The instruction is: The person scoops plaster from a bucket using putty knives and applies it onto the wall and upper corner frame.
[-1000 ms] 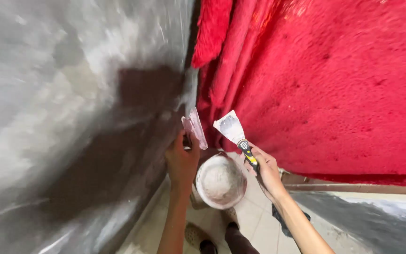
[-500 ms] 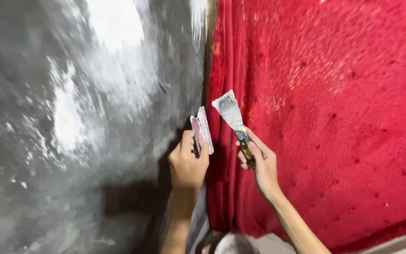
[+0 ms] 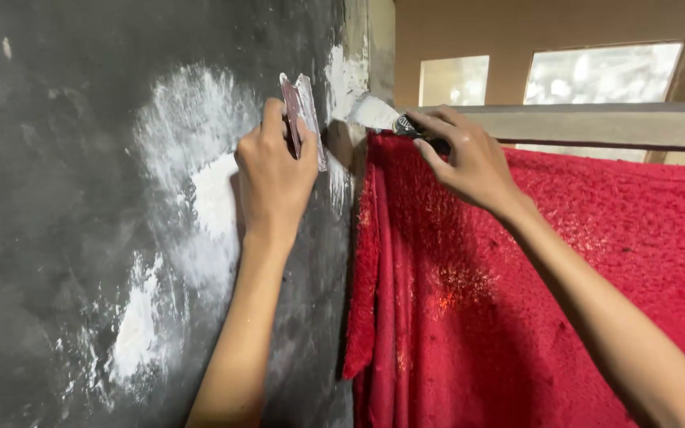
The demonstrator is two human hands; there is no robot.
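A dark grey wall carries white filler patches — most stays bare. The right hand grips a putty knife, blade on the wall's edge; the left hand clasps a scraper beside a red cloth.

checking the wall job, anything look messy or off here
The dark grey wall carries uneven, streaky white filler patches, not smoothed out. The red fuzzy cloth hanging beside it shows pale speckles, seemingly dust or filler. Nothing looks broken.
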